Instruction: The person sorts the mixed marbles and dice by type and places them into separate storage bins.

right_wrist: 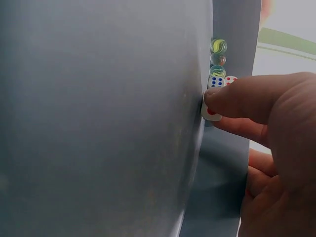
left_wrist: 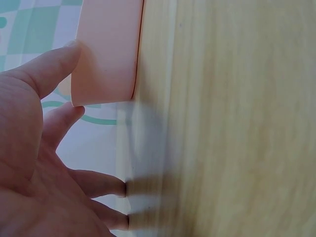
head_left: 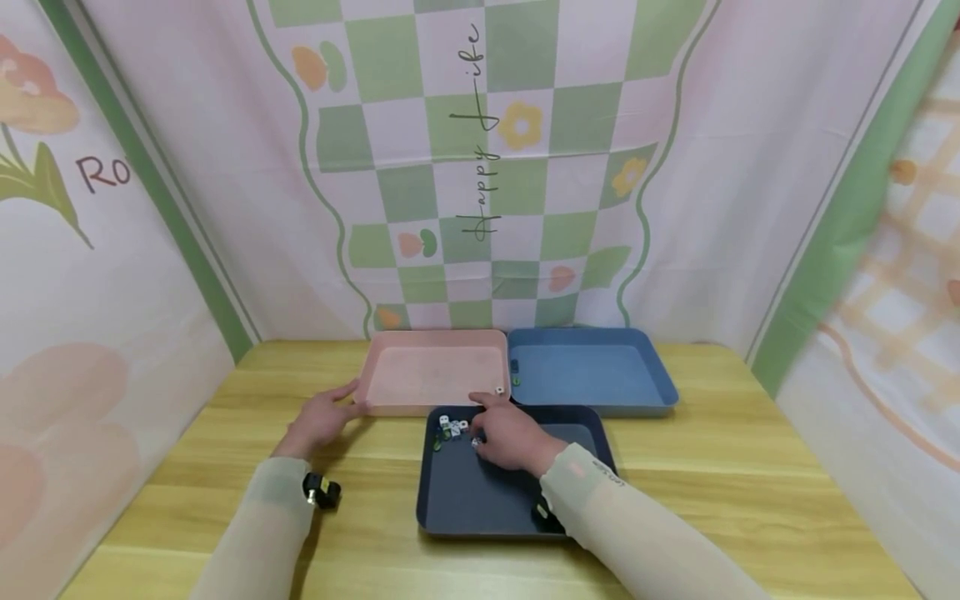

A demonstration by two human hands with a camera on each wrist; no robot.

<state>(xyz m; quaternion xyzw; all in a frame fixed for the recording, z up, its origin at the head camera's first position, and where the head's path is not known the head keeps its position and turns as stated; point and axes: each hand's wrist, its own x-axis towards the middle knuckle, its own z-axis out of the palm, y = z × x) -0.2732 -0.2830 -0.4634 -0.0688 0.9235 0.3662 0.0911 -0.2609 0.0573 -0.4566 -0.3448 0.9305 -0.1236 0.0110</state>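
Note:
My right hand [head_left: 513, 437] reaches into the dark tray [head_left: 465, 504]. Its thumb and a finger pinch a white die [right_wrist: 211, 116] with a red dot, low against the tray floor. Beside that die, in the right wrist view, lie more dice [right_wrist: 216, 81] and several glass marbles [right_wrist: 218, 46] in a row by the tray wall. In the head view, a cluster of white dice [head_left: 454, 430] sits in the tray's far left corner. My left hand [head_left: 321, 419] touches the left near corner of the pink tray [head_left: 435, 367], thumb and index finger against it, other fingers spread.
One white die [head_left: 499, 390] lies in the pink tray's near right corner. The blue tray [head_left: 592, 371] adjoins it on the right, with green marbles [head_left: 516, 381] along its left wall. All trays stand on a wooden table [head_left: 735, 483] before a patterned curtain [head_left: 420, 192].

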